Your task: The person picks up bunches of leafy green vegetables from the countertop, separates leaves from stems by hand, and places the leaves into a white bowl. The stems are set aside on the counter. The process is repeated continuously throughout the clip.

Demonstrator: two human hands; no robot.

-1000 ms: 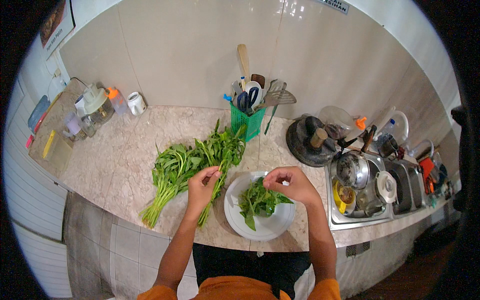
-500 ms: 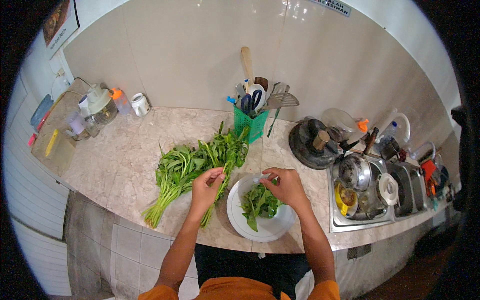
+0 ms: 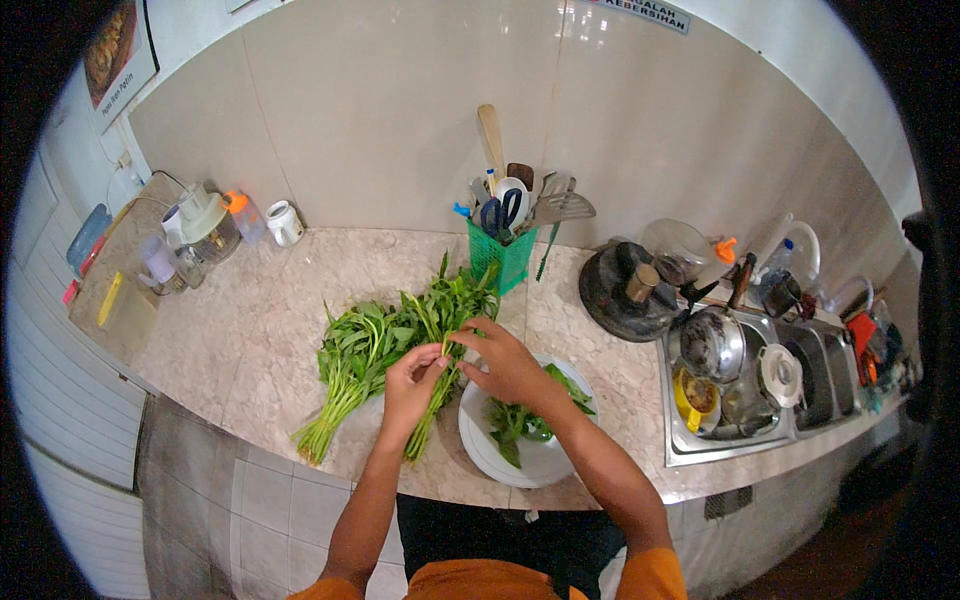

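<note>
Cream and pale-brown marbling patterns the broad bench (image 3: 250, 340); left of the round white plate (image 3: 480, 452), long leafy greens (image 3: 370, 335) lighten to pale-green stems (image 3: 334, 412); behind the plate, the lattice plastic basket (image 3: 505, 264) is bright green.

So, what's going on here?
A person is working at a counter with both bare hands. The left hand pinches a stem among the greens, and the right hand has its fingertips close by the same spot; whether they grip it is hard to tell. Loose leaves lie on a white plate beneath the right arm. Off to the right, a sink holds dishes.
</note>
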